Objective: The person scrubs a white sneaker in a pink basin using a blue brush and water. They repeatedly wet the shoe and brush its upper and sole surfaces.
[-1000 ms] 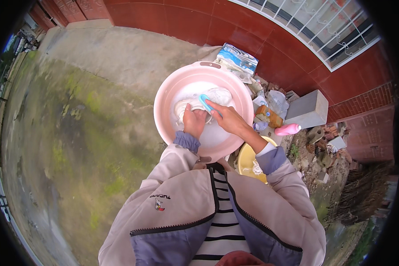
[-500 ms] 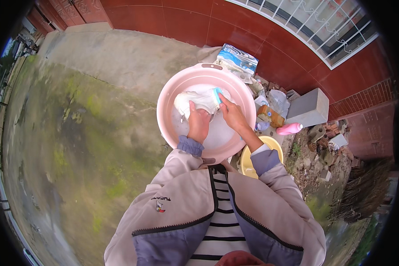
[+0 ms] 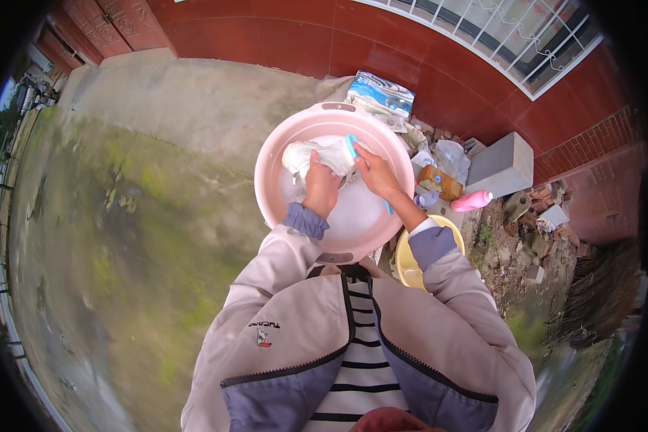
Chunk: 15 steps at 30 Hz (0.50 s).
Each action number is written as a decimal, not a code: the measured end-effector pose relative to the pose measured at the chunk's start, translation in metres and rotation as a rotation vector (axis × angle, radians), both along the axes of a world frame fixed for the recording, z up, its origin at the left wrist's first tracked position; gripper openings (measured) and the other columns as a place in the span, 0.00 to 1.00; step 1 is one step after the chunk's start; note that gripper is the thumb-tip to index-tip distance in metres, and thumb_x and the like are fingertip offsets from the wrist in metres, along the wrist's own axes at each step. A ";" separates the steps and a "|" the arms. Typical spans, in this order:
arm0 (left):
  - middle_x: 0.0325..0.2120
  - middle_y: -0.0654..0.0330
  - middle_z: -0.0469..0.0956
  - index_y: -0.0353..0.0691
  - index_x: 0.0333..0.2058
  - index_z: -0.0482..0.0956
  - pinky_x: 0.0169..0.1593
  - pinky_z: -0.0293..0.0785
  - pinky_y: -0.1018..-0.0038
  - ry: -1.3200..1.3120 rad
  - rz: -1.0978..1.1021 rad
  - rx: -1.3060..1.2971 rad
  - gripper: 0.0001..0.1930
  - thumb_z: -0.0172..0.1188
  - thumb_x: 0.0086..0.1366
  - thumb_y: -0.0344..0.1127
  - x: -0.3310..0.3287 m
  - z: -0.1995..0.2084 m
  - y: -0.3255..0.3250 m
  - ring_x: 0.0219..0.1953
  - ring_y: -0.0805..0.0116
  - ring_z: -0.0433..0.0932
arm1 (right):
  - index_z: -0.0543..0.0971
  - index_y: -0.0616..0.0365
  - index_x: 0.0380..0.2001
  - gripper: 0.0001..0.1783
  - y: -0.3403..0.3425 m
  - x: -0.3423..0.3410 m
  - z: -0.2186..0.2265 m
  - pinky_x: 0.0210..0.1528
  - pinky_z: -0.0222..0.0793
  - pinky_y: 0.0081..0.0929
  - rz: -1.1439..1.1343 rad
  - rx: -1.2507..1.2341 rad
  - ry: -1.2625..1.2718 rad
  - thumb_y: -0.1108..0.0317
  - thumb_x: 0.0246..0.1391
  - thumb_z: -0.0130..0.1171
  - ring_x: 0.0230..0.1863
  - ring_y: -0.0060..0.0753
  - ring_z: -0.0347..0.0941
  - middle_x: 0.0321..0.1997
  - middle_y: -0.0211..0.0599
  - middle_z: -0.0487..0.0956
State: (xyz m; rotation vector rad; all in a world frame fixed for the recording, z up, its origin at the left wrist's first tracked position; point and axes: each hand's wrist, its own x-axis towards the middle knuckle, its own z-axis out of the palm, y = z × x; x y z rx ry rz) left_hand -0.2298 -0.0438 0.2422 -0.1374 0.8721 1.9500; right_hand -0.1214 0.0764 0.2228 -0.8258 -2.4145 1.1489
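A wide pink basin (image 3: 270,162) stands in front of me with foamy, whitish water (image 3: 356,212) in it. Bunched over the water is a white cloth item (image 3: 302,155); its exact kind I cannot make out. My left hand (image 3: 322,181) grips its near side, thumb on top. My right hand (image 3: 376,175) is closed round a light-blue scrub brush (image 3: 351,146), whose head presses against the cloth's right end. Part of the brush's handle shows below my right wrist, and the rest is hidden by the hand.
A yellow basin (image 3: 405,258) sits by my right forearm. Beyond it lie a pink bottle (image 3: 471,201), a grey block (image 3: 502,164), plastic bags (image 3: 451,160) and rubble. Behind the pink basin, a blue-and-white box (image 3: 381,95) leans near the red wall (image 3: 295,43).
The brush and my right hand have shifted slightly left and up along the cloth. More of the blue handle shows below my wrist. My left hand keeps its grip.
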 end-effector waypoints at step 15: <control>0.55 0.52 0.73 0.34 0.58 0.66 0.59 0.70 0.60 0.225 -0.082 -0.219 0.29 0.34 0.77 0.55 -0.052 -0.015 0.033 0.53 0.58 0.75 | 0.67 0.44 0.67 0.26 -0.043 -0.028 0.033 0.50 0.74 0.45 0.077 -0.072 0.076 0.62 0.66 0.47 0.46 0.59 0.79 0.46 0.57 0.82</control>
